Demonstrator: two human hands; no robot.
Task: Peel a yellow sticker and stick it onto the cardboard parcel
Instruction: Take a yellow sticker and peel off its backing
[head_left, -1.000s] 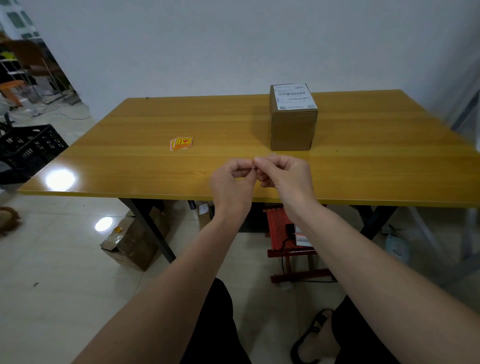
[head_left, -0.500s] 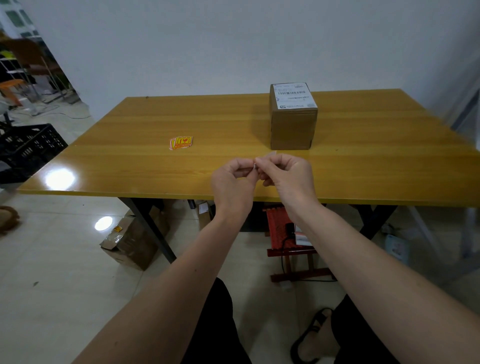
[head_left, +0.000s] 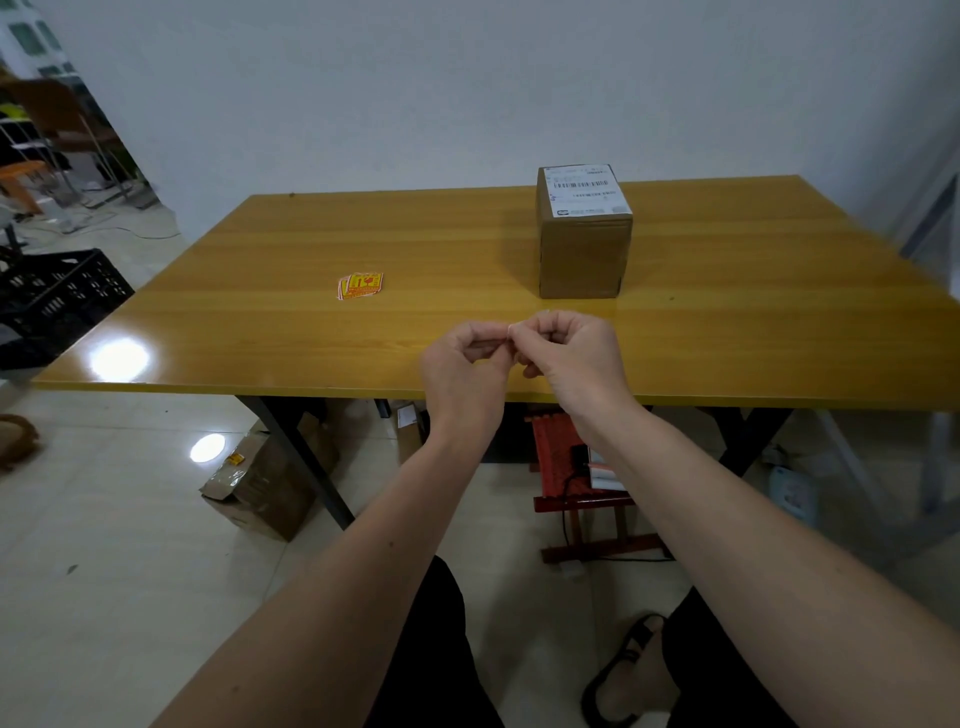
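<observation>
From the head camera, both hands meet above the near edge of the wooden worktop. The left hand and the right hand are curled, fingertips pinched together where they touch, apparently closed on something small and thin; only a pale sliver shows between them, too small to identify, though by the task it is probably a sticker being separated from its backing. The cardboard parcel stands upright further back on the worktop, just beyond the right hand, with a white shipping label on its top face. A small pile of yellow stickers lies flat to the left, well apart from the parcel and hands.

The risks, as I judge them: the sticker may tear or fold onto itself while being peeled, since it is thin and hidden behind the fingers. It could also cling to a fingertip, or be pressed over the shipping label's barcode.
</observation>
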